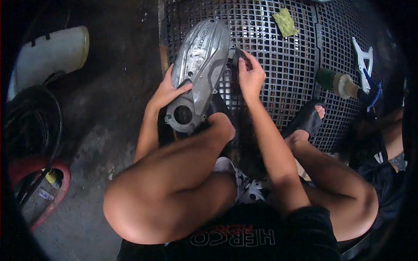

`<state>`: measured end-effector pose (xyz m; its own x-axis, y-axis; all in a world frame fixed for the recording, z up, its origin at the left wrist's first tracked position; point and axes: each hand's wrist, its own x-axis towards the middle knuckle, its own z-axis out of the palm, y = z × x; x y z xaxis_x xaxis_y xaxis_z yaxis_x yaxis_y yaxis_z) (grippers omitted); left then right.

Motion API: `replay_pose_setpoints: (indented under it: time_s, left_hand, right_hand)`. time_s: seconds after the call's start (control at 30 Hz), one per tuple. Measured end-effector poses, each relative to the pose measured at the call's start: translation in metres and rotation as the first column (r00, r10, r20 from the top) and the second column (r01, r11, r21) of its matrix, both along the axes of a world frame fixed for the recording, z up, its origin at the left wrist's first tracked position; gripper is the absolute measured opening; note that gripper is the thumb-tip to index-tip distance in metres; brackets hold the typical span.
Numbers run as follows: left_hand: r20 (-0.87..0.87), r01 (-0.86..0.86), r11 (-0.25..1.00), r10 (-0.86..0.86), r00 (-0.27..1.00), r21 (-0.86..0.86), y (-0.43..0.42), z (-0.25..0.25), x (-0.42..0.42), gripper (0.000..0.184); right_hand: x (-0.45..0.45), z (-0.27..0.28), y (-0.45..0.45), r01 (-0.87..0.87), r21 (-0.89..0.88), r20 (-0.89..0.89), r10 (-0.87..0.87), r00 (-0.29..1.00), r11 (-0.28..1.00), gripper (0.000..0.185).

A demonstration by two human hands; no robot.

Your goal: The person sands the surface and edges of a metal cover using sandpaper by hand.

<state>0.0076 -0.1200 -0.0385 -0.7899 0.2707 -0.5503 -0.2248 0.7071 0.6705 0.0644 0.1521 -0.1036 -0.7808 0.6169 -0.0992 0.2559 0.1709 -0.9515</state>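
A grey metal engine cover (198, 65) with raised HONDA lettering lies tilted in front of me, above my knee. Its lower end has a round hole. My left hand (167, 91) grips the cover's left side, thumb over the top face beside a small dark patch that I cannot make out. At the cover's right edge, my right hand (252, 77) is closed in a pinch on a small dark piece (237, 55). Whether that piece is loose or part of the cover cannot be told.
Beneath is a metal grating (278, 65) with a yellow-green sponge-like piece (285, 22). To the right lie a green-and-cream brush-like item (337, 82) and a white bracket (363, 61). A white container (50, 54) and black hose (54, 108) are left. Another person's limb (392, 135) shows far right.
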Motion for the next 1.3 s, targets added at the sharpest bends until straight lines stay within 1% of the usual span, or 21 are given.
replay_pose_setpoints:
  time_s: [0.1,0.13,0.17,0.23,0.3,0.37,0.4,0.47,0.5,0.57,0.63,0.73,0.8,0.97,1.03,1.07,1.13,1.17,1.23,1.27,1.3]
  left_hand:
    - [0.029,0.023,0.999,-0.024,0.999,0.034,0.005,0.015,-0.007,0.122]
    - [0.003,0.042,0.998,-0.042,0.999,-0.042,0.014,0.032,-0.008,0.123]
    - [-0.003,0.036,0.998,-0.037,0.999,-0.046,0.016,0.035,-0.007,0.123]
    - [-0.162,0.118,0.967,-0.156,0.974,-0.226,0.017,0.039,-0.009,0.123]
    - [-0.181,0.127,0.962,-0.173,0.968,-0.244,0.02,0.049,-0.015,0.123]
    - [-0.112,0.151,0.926,-0.2,0.973,-0.346,0.027,0.064,-0.015,0.122]
    - [-0.111,0.153,0.925,-0.203,0.973,-0.347,0.025,0.061,-0.016,0.122]
    - [-0.061,0.127,0.961,-0.146,0.987,-0.244,0.023,0.056,-0.02,0.119]
    - [-0.062,0.129,0.96,-0.148,0.987,-0.248,0.026,0.059,-0.019,0.119]
    - [-0.015,0.043,0.989,-0.046,0.999,-0.141,0.033,0.066,-0.015,0.118]
    - [0.0,0.021,0.991,-0.021,1.0,-0.13,0.029,0.057,-0.015,0.119]
    - [-0.018,0.019,0.989,-0.022,1.0,-0.144,0.028,0.054,-0.012,0.12]
    - [-0.068,0.026,0.981,-0.04,0.997,-0.194,0.031,0.056,-0.009,0.121]
    - [-0.171,0.03,0.965,-0.077,0.982,-0.262,0.038,0.062,-0.003,0.123]
    - [-0.032,-0.001,0.979,-0.006,0.999,-0.204,0.044,0.073,-0.005,0.1]
    - [-0.03,-0.001,0.979,-0.006,1.0,-0.203,0.045,0.074,-0.006,0.1]
    - [-0.124,-0.024,0.998,0.018,0.992,-0.049,0.046,0.075,-0.007,0.099]
    - [-0.122,-0.022,0.998,0.016,0.992,-0.052,0.05,0.074,-0.007,0.099]
    - [-0.188,-0.149,0.986,0.132,0.973,-0.079,0.063,0.076,-0.011,0.097]
    - [-0.195,-0.147,0.989,0.144,0.97,0.001,0.057,0.048,-0.017,0.118]
    - [-0.191,-0.152,0.986,0.136,0.972,-0.073,0.064,0.043,-0.023,0.121]
  right_hand:
    - [0.0,-0.002,0.017,-0.009,-0.126,0.054,0.016,0.998,0.992,0.026]
    - [0.003,-0.006,0.02,-0.006,-0.195,0.069,0.02,0.997,0.981,0.027]
    - [0.005,-0.009,0.021,-0.012,-0.199,0.063,0.025,0.998,0.98,0.027]
    - [0.005,-0.014,0.021,0.074,-0.506,0.099,-0.027,0.995,0.859,0.026]
    - [0.003,-0.015,0.02,0.078,-0.52,0.101,-0.029,0.994,0.85,0.025]
    - [0.008,-0.011,0.021,0.051,-0.508,0.107,0.004,0.994,0.86,0.024]
    - [0.007,-0.012,0.02,0.079,-0.54,0.101,-0.029,0.994,0.838,0.022]
    - [0.003,-0.013,0.022,0.069,-0.539,0.099,-0.019,0.995,0.84,0.022]
    - [0.001,-0.015,0.023,0.055,-0.535,0.093,-0.005,0.996,0.843,0.022]
    - [0.001,-0.017,0.027,0.027,-0.514,0.104,0.031,0.994,0.858,0.022]
    - [0.001,-0.015,0.028,-0.004,-0.486,0.121,0.072,0.99,0.874,0.022]
    - [-0.001,-0.014,0.029,0.022,-0.523,0.125,0.05,0.991,0.852,0.021]
    - [-0.002,-0.015,0.028,0.067,-0.558,0.093,-0.017,0.996,0.827,0.025]
    - [0.0,-0.016,0.031,0.052,-0.573,0.043,-0.033,0.999,0.818,0.02]
    - [0.0,-0.011,0.033,0.049,-0.597,0.032,-0.037,0.999,0.801,0.018]
    - [-0.001,-0.01,0.034,0.046,-0.616,0.025,-0.039,0.999,0.787,0.017]
    - [-0.002,-0.011,0.037,0.046,-0.626,0.008,-0.053,0.999,0.778,0.017]
    - [-0.004,-0.011,0.037,0.04,-0.641,-0.017,-0.067,0.998,0.766,0.016]
    - [-0.006,-0.011,0.037,0.014,-0.655,-0.012,-0.029,0.999,0.756,0.017]
    - [-0.007,-0.01,0.036,0.013,-0.634,-0.012,-0.027,1.0,0.774,0.016]
    - [-0.006,-0.009,0.035,0.018,-0.609,-0.006,-0.026,1.0,0.793,0.016]
